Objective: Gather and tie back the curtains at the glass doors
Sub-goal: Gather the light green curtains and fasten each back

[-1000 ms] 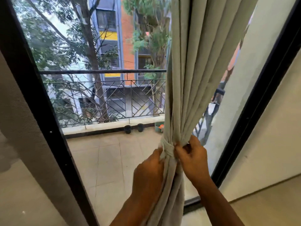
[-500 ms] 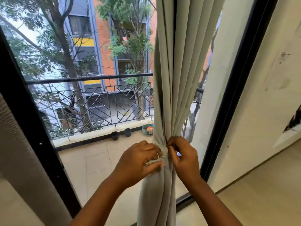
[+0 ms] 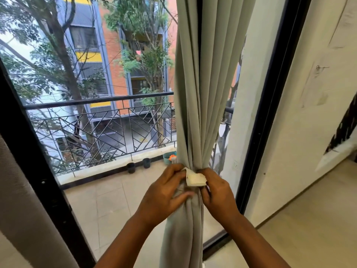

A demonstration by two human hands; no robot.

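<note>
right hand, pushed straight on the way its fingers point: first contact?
Probably the tie-back band it already pinches, then the gathered curtain right behind. The right hand points up-left toward the left hand; depth is unclear.

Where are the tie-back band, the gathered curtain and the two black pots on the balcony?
tie-back band (image 3: 195, 179): head view, on its pale flat end between the two hands.
gathered curtain (image 3: 195, 93): head view, on the folds above the band.
black pots (image 3: 131, 168): head view, on the left pot's side.
</note>
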